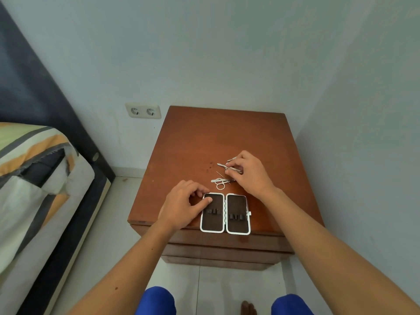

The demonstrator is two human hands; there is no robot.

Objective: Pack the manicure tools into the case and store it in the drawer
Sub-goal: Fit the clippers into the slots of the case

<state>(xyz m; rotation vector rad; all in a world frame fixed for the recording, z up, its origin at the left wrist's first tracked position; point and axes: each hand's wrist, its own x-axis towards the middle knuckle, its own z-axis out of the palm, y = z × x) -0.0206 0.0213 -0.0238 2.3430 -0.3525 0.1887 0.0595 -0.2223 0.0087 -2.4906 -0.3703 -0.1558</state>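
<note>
one case (225, 213) — perhaps five tools (223, 173)

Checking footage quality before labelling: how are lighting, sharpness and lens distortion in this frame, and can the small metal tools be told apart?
Head view: soft, even light, faint shadows, no glare on the brown wooden nightstand. Wide-angle bending stretches the forearms and walls. The open silver-rimmed case is sharp; the small metal tools blur together, partly hidden under the right hand.

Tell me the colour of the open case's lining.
Dark brown, inside a silver rim: the case, seen from the head view.
</note>
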